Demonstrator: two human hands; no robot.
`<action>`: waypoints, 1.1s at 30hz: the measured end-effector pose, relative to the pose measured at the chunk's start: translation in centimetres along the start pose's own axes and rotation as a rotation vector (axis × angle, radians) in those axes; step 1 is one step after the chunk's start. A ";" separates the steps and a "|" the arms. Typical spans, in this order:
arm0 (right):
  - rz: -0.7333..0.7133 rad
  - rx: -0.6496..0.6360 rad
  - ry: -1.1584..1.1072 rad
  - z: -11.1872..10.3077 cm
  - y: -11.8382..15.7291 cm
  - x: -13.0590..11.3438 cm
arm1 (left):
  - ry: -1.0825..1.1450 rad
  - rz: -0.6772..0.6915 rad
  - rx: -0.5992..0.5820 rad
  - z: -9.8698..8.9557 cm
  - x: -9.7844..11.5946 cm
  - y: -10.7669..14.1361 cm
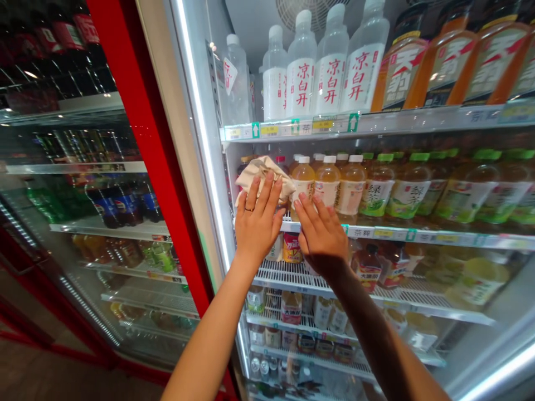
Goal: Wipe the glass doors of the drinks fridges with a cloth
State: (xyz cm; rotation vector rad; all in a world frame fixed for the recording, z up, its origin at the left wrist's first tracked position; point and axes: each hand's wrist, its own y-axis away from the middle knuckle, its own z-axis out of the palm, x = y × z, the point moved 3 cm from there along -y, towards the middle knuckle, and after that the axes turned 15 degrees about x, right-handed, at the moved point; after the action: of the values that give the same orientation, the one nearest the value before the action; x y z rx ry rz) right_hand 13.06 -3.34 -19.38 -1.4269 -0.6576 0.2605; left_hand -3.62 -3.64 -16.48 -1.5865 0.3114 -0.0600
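Note:
My left hand (258, 220), a ring on one finger, lies over a bunched beige cloth (265, 172). Its fingers are stretched across the cloth, which hides what is directly behind it. To the right, my right hand (321, 234) is held up with its fingers extended and nothing in it. Seen behind the fingertips are orange drink bottles (303, 174) with white caps, on a shelf of the lit drinks cooler. Whether the right palm touches a glass surface I cannot tell.
Clear water bottles (301, 78) and amber bottles (445, 61) fill the upper shelf (376, 121). Green tea bottles (409, 184) stand at the right. Lower shelves carry more drinks. A red door frame (154, 145) borders another cooler with dark bottles (54, 33).

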 end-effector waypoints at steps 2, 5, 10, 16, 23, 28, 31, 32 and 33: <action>0.021 0.001 -0.018 0.5 -0.2 -0.7 | 0.006 0.001 -0.002 -0.1 -0.3 1.2; 0.029 0.022 -0.025 1.1 -0.3 -1.2 | 0.017 0.037 0.008 0.1 -0.3 2.3; 0.045 0.047 0.022 1.4 0.1 -1.4 | 0.026 0.120 0.023 0.2 -0.8 1.1; 0.018 0.012 0.063 1.2 0.0 -1.6 | 0.027 0.029 0.029 -0.1 -2.1 0.8; -0.015 0.006 0.077 1.2 0.1 -1.5 | 0.042 0.009 0.011 0.1 -1.8 3.2; -0.052 -0.029 0.096 1.5 0.2 -1.5 | 0.040 0.032 0.006 -0.5 -2.6 1.3; -0.088 -0.052 0.113 1.5 0.3 -1.5 | 0.020 -0.012 -0.005 -1.0 -3.5 0.7; -0.094 -0.062 0.113 1.5 0.2 -1.5 | 0.014 -0.023 -0.005 -1.1 -3.7 0.8; -0.096 -0.070 0.110 1.5 0.2 -1.5 | 0.009 -0.032 -0.003 -1.2 -3.8 1.0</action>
State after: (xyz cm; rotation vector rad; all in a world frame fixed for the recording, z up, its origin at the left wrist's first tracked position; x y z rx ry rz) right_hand 11.04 -2.88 -20.00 -1.4613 -0.6482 0.0842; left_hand -7.76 -3.94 -16.86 -1.5952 0.2929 -0.0912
